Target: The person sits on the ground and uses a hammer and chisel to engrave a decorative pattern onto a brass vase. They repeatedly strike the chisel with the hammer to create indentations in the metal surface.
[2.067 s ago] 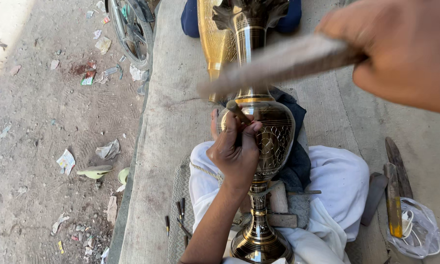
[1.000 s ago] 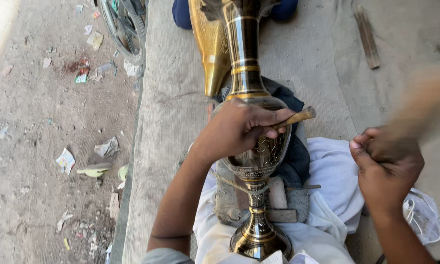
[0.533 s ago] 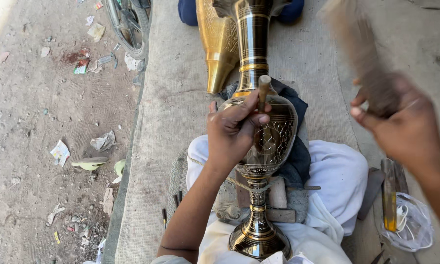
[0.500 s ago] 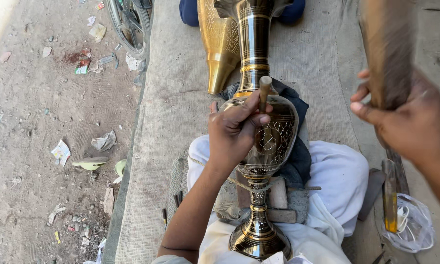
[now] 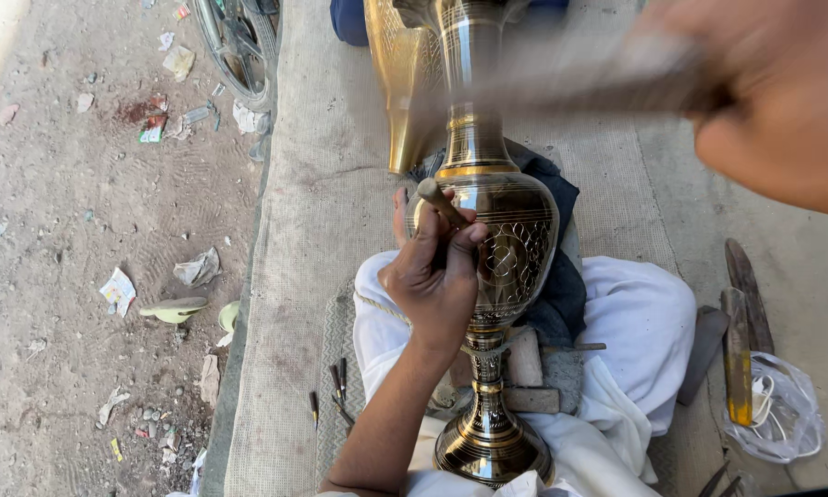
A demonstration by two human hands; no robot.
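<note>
Our left hand (image 5: 437, 276) pinches a chisel (image 5: 442, 202) against the belly of the brass vase (image 5: 515, 248), which lies across our lap for steadiness; our right hand (image 5: 782, 101) is clenched around a blurred mallet (image 5: 580, 78) raised above

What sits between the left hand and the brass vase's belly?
In the head view, a slim chisel lies there: the left hand pinches it, tip against the vase. Nothing else separates them.

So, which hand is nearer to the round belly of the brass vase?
Left. The left hand rests against the brass vase, holding a chisel on it; the right hand is raised apart, swinging a blurred striker.
</note>
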